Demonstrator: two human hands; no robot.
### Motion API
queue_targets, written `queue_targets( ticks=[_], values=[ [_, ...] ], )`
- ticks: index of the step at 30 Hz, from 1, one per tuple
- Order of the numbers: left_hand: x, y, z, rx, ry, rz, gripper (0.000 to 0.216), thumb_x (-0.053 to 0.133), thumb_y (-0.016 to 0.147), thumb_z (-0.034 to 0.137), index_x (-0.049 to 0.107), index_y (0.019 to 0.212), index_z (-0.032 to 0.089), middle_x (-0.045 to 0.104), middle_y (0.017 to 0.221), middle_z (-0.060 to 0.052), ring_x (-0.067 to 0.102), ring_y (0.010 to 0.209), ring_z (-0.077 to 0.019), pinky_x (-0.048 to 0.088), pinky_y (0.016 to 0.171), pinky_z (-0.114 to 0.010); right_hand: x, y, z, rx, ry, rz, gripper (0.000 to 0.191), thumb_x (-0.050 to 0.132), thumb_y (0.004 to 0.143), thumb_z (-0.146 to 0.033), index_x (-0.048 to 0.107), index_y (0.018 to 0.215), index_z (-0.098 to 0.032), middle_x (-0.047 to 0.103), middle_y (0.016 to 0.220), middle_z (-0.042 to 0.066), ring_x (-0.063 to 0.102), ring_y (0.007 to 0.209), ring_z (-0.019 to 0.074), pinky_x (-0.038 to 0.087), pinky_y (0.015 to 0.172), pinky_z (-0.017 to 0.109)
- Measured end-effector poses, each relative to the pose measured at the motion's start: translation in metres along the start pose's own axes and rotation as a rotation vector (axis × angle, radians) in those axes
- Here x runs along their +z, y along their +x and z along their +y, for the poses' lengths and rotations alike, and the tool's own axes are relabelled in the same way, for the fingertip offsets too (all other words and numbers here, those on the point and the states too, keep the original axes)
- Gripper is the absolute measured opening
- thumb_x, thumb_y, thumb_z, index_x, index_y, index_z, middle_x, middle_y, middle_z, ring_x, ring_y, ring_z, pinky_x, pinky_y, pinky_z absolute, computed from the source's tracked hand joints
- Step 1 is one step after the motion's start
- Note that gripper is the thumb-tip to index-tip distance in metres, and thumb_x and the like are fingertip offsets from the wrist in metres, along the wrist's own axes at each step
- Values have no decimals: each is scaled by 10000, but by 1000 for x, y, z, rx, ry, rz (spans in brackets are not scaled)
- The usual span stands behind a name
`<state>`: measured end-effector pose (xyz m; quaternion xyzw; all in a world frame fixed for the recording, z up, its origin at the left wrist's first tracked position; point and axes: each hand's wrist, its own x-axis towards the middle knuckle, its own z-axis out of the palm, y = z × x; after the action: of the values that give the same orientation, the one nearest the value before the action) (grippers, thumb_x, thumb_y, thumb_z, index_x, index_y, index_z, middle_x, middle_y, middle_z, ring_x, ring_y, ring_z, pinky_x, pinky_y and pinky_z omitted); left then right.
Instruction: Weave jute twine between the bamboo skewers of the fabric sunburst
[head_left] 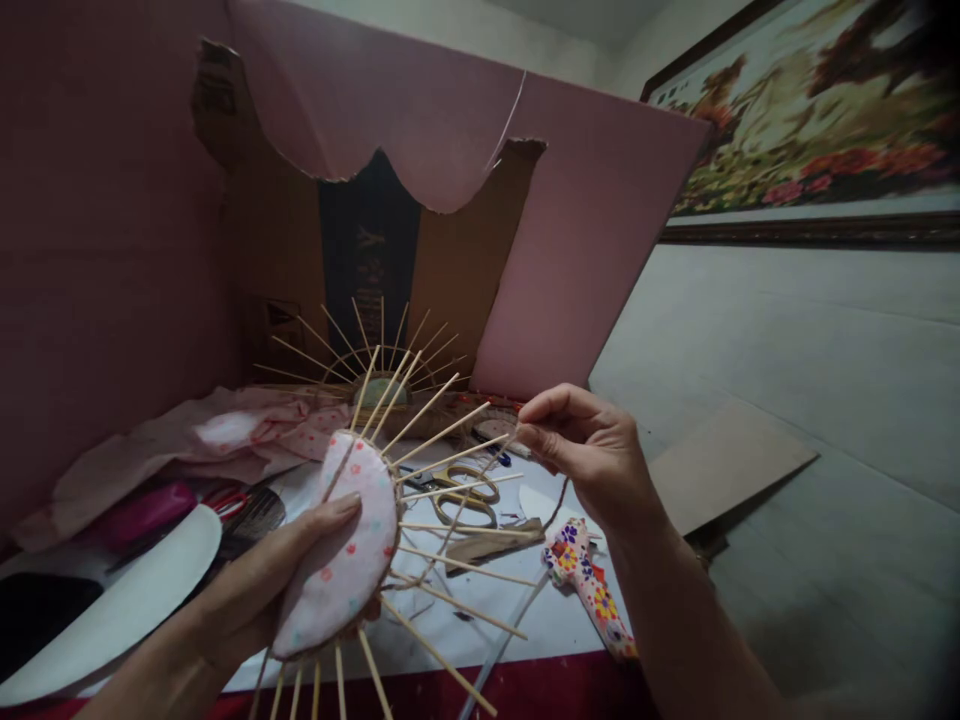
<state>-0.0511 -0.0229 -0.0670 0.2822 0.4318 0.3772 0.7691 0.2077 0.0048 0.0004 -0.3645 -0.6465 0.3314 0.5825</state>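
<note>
My left hand [247, 580] grips a fabric-covered half disc [352, 540], white with small red and bluish prints, thumb on its face and fingers behind. Thin wooden sticks [442, 448] fan out from its curved edge. A length of brown twine [457, 530] runs from among the lower sticks up to my right hand [589, 450], whose thumb and forefinger pinch it. Its loose tail hangs below that hand. Behind them, gold-handled scissors [466, 495] and a flower-patterned glue gun [589, 590] lie on the white work surface.
A similar half disc with sticks [382, 388] stands at the back, before a cut pink cardboard panel [585, 230]. Pink cloth [247, 430] and a white curved piece [120, 610] lie at left. A brown board [727, 465] is at right, below a framed picture [817, 130].
</note>
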Motion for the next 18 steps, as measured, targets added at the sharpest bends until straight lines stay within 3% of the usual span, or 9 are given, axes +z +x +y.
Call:
queue_targets(
  ticks=[3, 9, 14, 18],
  values=[
    [4, -2, 1, 4, 46, -15, 268, 714, 713, 342, 691, 679, 78, 707, 613, -141, 657, 479, -225, 539, 475, -280, -2, 1, 1, 51, 47, -70, 131, 736, 710, -265, 647, 762, -184, 555, 594, -26, 444, 485, 78, 355, 421, 221],
    [3, -3, 0, -23, -13, 1, 217, 728, 699, 314, 689, 690, 101, 704, 589, -115, 646, 459, -218, 540, 461, -292, -2, 8, 13, 87, 73, -13, 186, 780, 653, -261, 624, 692, -168, 541, 549, -41, 429, 461, 63, 324, 414, 204],
    [6, -6, 1, 6, -64, 56, 148, 686, 743, 238, 686, 674, 107, 701, 574, -100, 633, 439, -199, 542, 444, -293, 4, 10, 28, 216, 271, -163, 196, 776, 660, -298, 654, 727, -161, 591, 577, -28, 481, 457, 68, 374, 433, 206],
    [6, -6, 0, -23, -56, 54, 165, 698, 734, 252, 687, 664, 103, 702, 579, -102, 640, 452, -201, 544, 445, -288, 19, 9, 34, 318, 294, -218, 223, 810, 591, -246, 667, 738, -158, 629, 576, -23, 547, 462, 86, 438, 450, 211]
  ],
)
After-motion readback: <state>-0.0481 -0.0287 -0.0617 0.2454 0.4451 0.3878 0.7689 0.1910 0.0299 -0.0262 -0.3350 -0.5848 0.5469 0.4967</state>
